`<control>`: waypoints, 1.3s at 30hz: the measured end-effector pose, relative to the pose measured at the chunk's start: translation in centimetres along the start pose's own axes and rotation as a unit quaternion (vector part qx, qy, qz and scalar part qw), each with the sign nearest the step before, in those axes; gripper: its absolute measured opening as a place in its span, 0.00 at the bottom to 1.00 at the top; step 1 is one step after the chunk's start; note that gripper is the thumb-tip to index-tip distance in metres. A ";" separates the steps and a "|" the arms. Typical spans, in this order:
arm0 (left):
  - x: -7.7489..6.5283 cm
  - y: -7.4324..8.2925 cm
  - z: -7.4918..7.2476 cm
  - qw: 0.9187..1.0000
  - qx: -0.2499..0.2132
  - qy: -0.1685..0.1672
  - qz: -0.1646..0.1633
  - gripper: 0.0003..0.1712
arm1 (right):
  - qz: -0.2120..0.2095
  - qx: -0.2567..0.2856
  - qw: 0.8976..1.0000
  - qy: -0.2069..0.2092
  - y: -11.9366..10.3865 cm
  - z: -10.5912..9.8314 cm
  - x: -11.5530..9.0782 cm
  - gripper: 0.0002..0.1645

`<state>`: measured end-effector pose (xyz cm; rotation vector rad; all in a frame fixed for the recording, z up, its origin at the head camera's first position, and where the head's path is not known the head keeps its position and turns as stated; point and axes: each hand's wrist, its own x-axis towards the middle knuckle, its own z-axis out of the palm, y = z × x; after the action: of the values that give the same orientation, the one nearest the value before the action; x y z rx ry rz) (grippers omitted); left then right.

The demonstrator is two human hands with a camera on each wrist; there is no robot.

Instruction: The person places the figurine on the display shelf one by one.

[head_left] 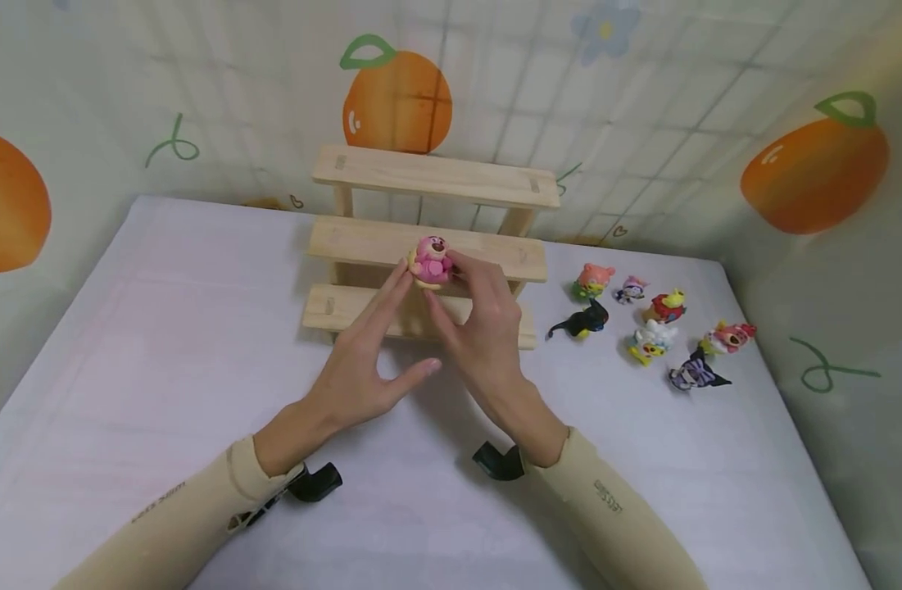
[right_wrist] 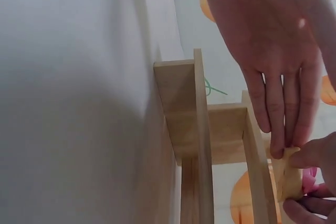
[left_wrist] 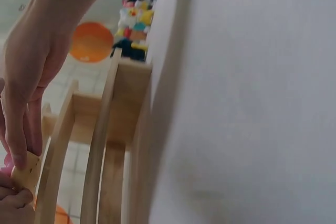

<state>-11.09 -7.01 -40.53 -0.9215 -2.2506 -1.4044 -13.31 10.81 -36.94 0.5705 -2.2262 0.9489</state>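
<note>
The step in hand looks to be settling a small pink bear toy (head_left: 432, 265) onto the wooden rack (head_left: 436, 174), and I judge it to be at the fine-placing stage, with release not yet made. The toy is at the middle board (head_left: 362, 242), face up toward the head camera; both wrist views put its yellow base (right_wrist: 290, 182) just beside that board, though I cannot tell whether the two touch. The right hand (head_left: 487, 328) pinches the toy between thumb and fingers. The left hand (head_left: 356, 378) is spread wide, its straight fingertips meeting the toy's other side while the thumb stands well apart. The next move probably calls for bringing the base flat onto the wood, the left fingertips steadying it, before the right pinch loosens; letting go while it leans could tip it off the narrow board. Seven other small toys (head_left: 651, 338) lie or stand on the white table (head_left: 163, 393), right of the rack, well apart from both hands.
</note>
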 end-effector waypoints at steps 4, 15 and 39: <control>0.2 -0.8 -0.9 1.000 0.009 0.024 -0.011 0.56 | 0.000 0.004 1.000 -0.002 -0.2 1.8 0.9 0.30; 0.6 -2.6 -2.6 0.992 0.064 0.101 -0.033 0.48 | 0.000 -0.008 1.000 -0.016 -1.1 5.5 2.7 0.29; 0.6 -5.1 -3.4 0.968 0.107 0.225 -0.034 0.41 | -0.045 -0.017 0.998 -0.037 -1.4 9.1 4.3 0.30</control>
<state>-15.12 -11.36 -42.03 -0.4053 -2.0438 -1.2167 -18.99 2.53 -38.10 0.6946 -2.2581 0.8545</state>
